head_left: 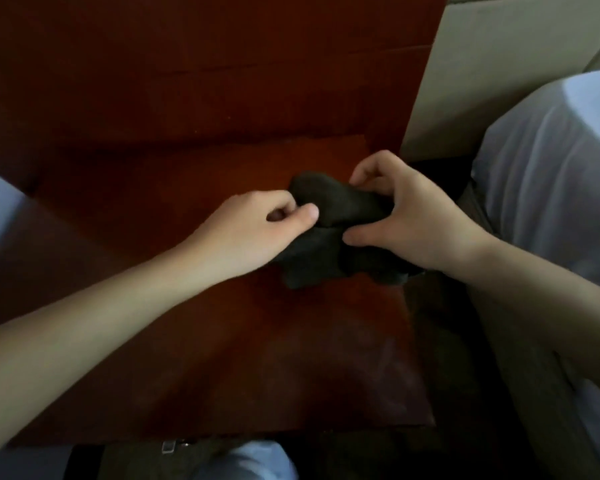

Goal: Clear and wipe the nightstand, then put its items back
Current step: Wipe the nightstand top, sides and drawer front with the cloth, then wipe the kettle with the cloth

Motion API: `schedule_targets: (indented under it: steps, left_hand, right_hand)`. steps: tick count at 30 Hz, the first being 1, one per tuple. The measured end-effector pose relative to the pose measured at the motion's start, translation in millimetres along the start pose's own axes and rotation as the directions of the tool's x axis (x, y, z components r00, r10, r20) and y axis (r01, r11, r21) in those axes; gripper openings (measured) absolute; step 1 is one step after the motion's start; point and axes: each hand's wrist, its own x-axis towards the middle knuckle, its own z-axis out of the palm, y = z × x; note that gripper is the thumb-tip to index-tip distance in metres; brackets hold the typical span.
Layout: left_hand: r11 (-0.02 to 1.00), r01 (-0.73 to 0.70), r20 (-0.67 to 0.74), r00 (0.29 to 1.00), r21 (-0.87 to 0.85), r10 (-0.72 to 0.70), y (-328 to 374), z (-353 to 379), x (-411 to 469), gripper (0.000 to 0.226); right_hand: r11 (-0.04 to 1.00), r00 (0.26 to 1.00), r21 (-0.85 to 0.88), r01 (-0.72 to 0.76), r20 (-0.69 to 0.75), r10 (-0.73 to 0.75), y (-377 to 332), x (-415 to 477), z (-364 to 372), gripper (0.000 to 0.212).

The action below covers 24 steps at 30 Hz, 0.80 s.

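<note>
A: Head view — where's the cloth?
B: The dark cloth (336,230) sits bunched right of centre, on the reddish-brown nightstand (194,327) top near its right edge.
A: And the hands?
B: The left hand (253,230) pinches the cloth's left side between thumb and curled fingers. The right hand (413,220) clasps its right side, fingers over the top, thumb below.
A: Anything else?
B: White bedding (548,174) at right.

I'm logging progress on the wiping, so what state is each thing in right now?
Cloth: dark, bunched, resting on the nightstand.
Left hand: pinching the cloth's left edge.
Right hand: gripping the cloth's right side.
Nightstand: top bare except for the cloth.
</note>
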Motion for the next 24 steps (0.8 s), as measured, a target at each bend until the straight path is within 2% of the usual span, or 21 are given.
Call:
schedule_targets:
  steps: [1, 2, 4, 5, 7, 9, 13, 16, 19, 21, 24]
  left_hand:
    - [0.979, 0.066, 0.097, 0.994, -0.192, -0.048, 11.3, -7.1, 2.3, 0.044]
    - [0.912, 0.14, 0.2, 0.978, -0.385, -0.066, 24.9, -14.9, 4.4, 0.051]
    - [0.71, 0.261, 0.348, 0.937, -0.654, -0.023, 53.8, -28.4, 12.7, 0.066]
    - [0.617, 0.3, 0.381, 0.925, -0.728, 0.0, 70.8, -35.1, 18.7, 0.066]
    - [0.483, 0.359, 0.414, 0.91, -0.799, 0.007, 109.2, -49.7, 30.2, 0.05]
    - [0.427, 0.428, 0.472, 0.882, -0.797, -0.003, 149.4, -62.6, 39.4, 0.035]
    - [0.414, 0.513, 0.594, 0.8, -0.752, 0.088, 231.0, -76.6, 40.8, 0.028]
    - [0.431, 0.527, 0.637, 0.755, -0.732, 0.158, 284.7, -69.3, 36.4, 0.033]
    - [0.547, 0.52, 0.708, 0.675, -0.656, 0.206, 335.4, -50.2, 34.5, 0.053]
    - [0.647, 0.441, 0.71, 0.666, -0.622, 0.228, 372.5, -30.0, 29.0, 0.041]
    - [0.723, 0.308, 0.663, 0.698, -0.618, 0.27, 430.5, 9.6, 20.1, 0.029]
  right_hand:
    - [0.995, 1.0, 0.097, -0.003, -0.007, 0.004, -6.2, -1.9, -9.9, 0.05]
    - [0.981, 1.0, 0.192, 0.003, -0.018, 0.0, -12.9, -4.9, -20.0, 0.05]
    - [0.941, 0.997, 0.335, 0.037, -0.077, -0.012, -28.8, -11.6, -42.1, 0.051]
    - [0.927, 0.993, 0.37, 0.052, -0.118, -0.009, -38.6, -15.1, -54.4, 0.054]
    - [0.932, 0.982, 0.357, 0.068, -0.19, 0.001, -59.1, -24.1, -80.6, 0.059]
    - [0.958, 0.963, 0.282, 0.053, -0.269, 0.026, -75.7, -36.3, -107.2, 0.07]
    - [0.987, 0.915, 0.157, -0.043, -0.391, 0.102, -99.3, -70.9, -163.3, 0.092]
    - [0.966, 0.887, 0.227, -0.126, -0.411, 0.212, -105.1, -106.4, -207.5, 0.096]
    - [0.96, 0.813, 0.195, -0.203, -0.512, 0.276, -102.1, -151.8, -242.6, 0.082]
    - [0.955, 0.749, 0.174, -0.24, -0.593, 0.296, -97.0, -186.3, -264.2, 0.081]
    - [0.946, 0.668, 0.162, -0.281, -0.674, 0.314, -82.8, -244.3, -304.2, 0.075]
